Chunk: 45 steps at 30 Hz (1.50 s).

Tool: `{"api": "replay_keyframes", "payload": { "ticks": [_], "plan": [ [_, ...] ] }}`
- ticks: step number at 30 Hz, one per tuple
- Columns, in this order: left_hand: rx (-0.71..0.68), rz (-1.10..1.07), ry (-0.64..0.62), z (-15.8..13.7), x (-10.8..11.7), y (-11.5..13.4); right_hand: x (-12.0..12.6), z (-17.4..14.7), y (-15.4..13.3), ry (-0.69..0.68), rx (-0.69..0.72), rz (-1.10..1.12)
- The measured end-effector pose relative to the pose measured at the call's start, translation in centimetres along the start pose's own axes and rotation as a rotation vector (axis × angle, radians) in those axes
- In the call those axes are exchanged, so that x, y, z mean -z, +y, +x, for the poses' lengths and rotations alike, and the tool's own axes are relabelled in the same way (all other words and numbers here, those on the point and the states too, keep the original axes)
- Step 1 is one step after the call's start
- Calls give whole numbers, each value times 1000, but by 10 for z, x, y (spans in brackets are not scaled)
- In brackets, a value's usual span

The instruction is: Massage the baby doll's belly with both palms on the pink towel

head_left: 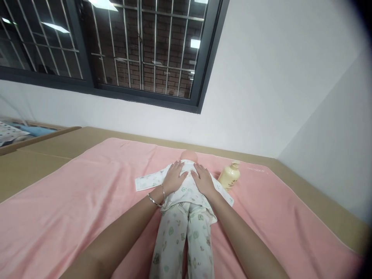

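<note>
A baby doll (pixel 188 155) lies stretched out, its head toward the wall. It wears a white printed top (pixel 186 195) and matching trousers (pixel 171 236). My left hand (pixel 174 178) rests flat on the left side of the doll's chest, fingers stretched out; a silver bangle (pixel 155 199) circles that wrist. On the right side of the chest lies my right hand (pixel 203 180), also flat with fingers extended. The thumbs point inward toward each other. One sleeve (pixel 148 182) spreads out to the left; the other runs down to the right, partly behind my forearm.
A pale yellow pump bottle (pixel 229 176) stands just right of the doll. Under everything is a pink blanket (pixel 95 201) on a tan padded surface (pixel 46 162). White walls (pixel 261 77) rise behind, with a barred window (pixel 145 50). Folded cloths (pixel 17 131) lie far left.
</note>
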State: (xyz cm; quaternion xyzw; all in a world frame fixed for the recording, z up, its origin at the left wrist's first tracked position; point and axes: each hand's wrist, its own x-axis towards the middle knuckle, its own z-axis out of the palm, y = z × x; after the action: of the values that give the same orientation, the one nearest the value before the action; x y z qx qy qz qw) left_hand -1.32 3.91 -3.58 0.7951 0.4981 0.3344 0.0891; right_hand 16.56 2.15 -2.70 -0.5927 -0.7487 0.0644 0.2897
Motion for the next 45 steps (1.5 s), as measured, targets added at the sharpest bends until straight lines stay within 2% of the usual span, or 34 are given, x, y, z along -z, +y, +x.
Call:
{"api": "replay_keyframes", "payload": {
  "ticks": [16,21,24,29,41,45],
  "plan": [
    [-1,-45,57,0,-1,0,6,-3,-6,10,-15,-40],
    [-24,-43,98,-2,-1,0,8,-12,-15,72,-118,-153],
    [-49,-47,123,-5,1,1,9,-16,-20,58,-146,-196],
    [-64,-55,87,-6,3,2,9,-15,-22,34,-162,-215],
    [-85,-77,137,-4,-1,-2,7,-13,-18,86,-121,-162],
    [-82,-90,148,-4,-2,-4,18,-13,-30,211,-33,-140]
  ]
}}
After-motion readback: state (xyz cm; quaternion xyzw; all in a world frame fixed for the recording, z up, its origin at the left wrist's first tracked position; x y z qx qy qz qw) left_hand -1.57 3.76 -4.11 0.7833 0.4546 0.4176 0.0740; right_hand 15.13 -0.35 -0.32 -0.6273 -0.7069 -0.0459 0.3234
